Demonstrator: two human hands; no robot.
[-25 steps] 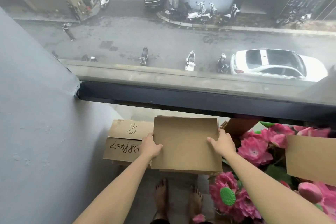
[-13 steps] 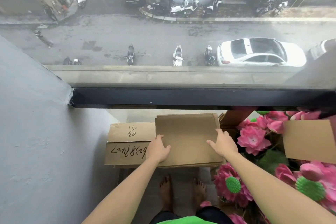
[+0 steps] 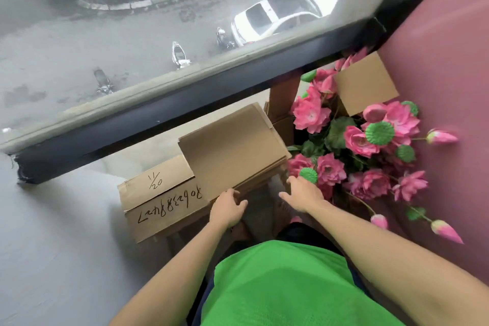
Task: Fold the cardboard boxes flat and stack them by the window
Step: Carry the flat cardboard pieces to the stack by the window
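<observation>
- A marked box (image 3: pixel 158 198), written on, lay at the left below the window (image 3: pixel 158 34).
- Your flattened cardboard stack (image 3: pixel 232 151) rested on it; stacking looked nearly done.
- Your left hand (image 3: pixel 227 208) touched its near edge, fingers relaxed.
- Your right hand (image 3: pixel 301 193) hovered spread, holding nothing.

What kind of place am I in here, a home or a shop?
Probably an upper-floor room, maybe a shop's storeroom; I can't tell which. The window looks down on a street with a white car, and flattened cardboard boxes lie stacked beside artificial pink flowers.
</observation>
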